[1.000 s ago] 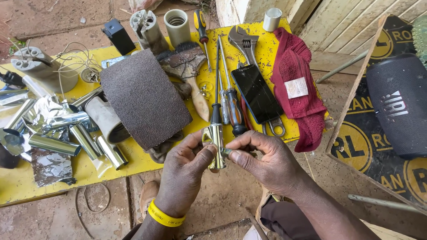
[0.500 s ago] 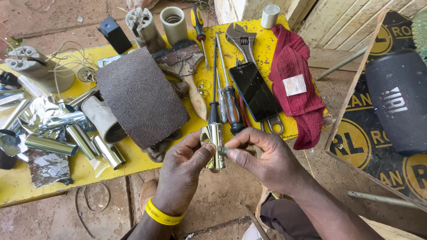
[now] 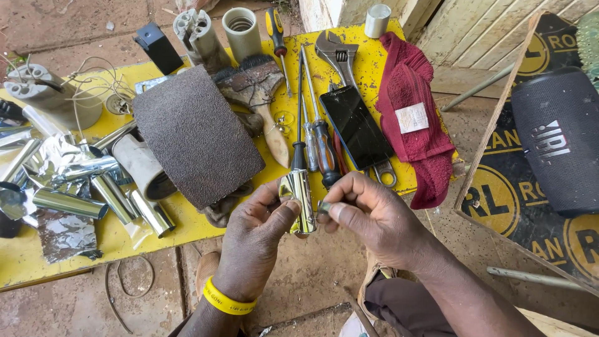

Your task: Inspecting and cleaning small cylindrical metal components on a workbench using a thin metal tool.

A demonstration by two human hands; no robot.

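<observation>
Pinching a shiny chrome tube (image 3: 300,198) upright in the left hand (image 3: 259,240), fingers closed to steady it over the yellow table's (image 3: 112,240) near edge, while the right hand (image 3: 374,215) nips a small fitting (image 3: 324,206) beside it.

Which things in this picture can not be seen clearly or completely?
Head view only:
- Small part pinched by the right hand: its fingers cover nearly all of it, so its kind is unclear.
- Shiny metal tube in the left hand: the thumb hides its lower end.
- Black phone: it lies over the spanner, hiding the handle.
- Dark speaker: cut off by the right edge.
</observation>
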